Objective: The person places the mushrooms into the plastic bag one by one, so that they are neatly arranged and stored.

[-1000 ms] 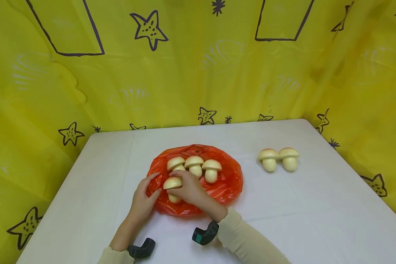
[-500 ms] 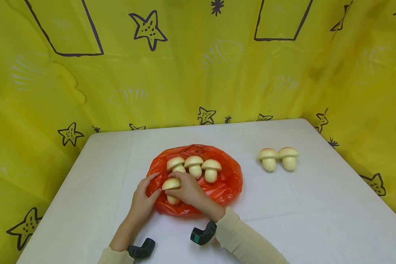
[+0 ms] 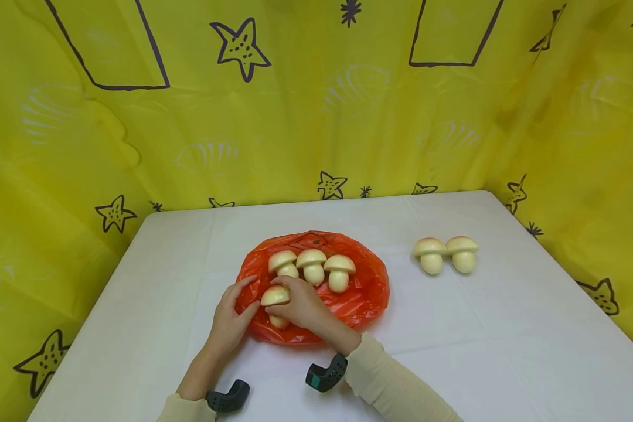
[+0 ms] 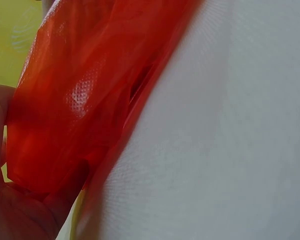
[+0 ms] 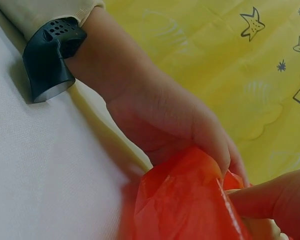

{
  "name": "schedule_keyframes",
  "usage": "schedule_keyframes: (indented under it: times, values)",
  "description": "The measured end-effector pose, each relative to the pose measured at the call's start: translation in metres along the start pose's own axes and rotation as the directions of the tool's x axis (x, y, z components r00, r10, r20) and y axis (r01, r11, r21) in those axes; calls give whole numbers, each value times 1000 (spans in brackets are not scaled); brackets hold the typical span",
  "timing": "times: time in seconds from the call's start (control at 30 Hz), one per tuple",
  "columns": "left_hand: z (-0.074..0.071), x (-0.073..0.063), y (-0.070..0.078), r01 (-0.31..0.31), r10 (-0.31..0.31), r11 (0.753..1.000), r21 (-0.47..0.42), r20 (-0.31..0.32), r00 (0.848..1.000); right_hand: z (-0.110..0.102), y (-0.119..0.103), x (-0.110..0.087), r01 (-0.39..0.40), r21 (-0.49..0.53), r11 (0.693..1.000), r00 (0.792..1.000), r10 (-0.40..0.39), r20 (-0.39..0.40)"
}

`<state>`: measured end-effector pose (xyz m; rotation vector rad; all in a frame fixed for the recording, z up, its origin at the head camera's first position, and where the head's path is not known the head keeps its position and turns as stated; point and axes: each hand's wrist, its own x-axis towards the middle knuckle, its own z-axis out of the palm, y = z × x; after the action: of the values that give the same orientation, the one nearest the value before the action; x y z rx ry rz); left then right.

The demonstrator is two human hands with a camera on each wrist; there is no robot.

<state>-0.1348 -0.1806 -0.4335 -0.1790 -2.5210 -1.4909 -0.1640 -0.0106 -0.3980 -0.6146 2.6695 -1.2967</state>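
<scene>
My right hand [image 3: 305, 303] pinches a cream toy mushroom [image 3: 276, 295] by its side, low inside the red plastic bag [image 3: 371, 299]. The mushroom stands cap up, its stem toward me. My left hand [image 3: 229, 319] grips the bag's left edge, fingers and thumb spread around the film. In the left wrist view the red film [image 4: 80, 100] stretches past that hand, and part of the thumb lies behind it. Behind the held mushroom sit three more: a left mushroom [image 3: 282, 262], a middle mushroom [image 3: 311, 265] and a right mushroom [image 3: 340, 272].
Two further mushrooms, one [image 3: 430, 255] beside another [image 3: 462, 253], stand together on the white tabletop [image 3: 506, 328] at the right. A yellow patterned curtain [image 3: 295, 117] encloses the back and sides. Each wrist carries a black camera mount [image 3: 327, 373].
Hardly anything differs: the mushroom in my right hand shifts very slightly within the bag. My left hand keeps its place at the bag's edge.
</scene>
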Motion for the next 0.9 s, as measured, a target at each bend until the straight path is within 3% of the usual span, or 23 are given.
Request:
schedule_keyframes:
  times: [0.3, 0.67, 0.9]
  values:
    - [0, -1, 1, -7, 7, 1000, -13, 0, 1000, -7, 0, -2, -13, 20, 1000, 1000, 12, 12]
    - [0, -1, 1, -19, 19, 1000, -24, -2, 1000, -35, -4, -6, -52, 20, 998, 996, 51, 72]
    - [1, -1, 0, -16, 15, 1000, -26, -2, 1000, -54, 2, -5, -64, 127, 990, 997, 59, 42]
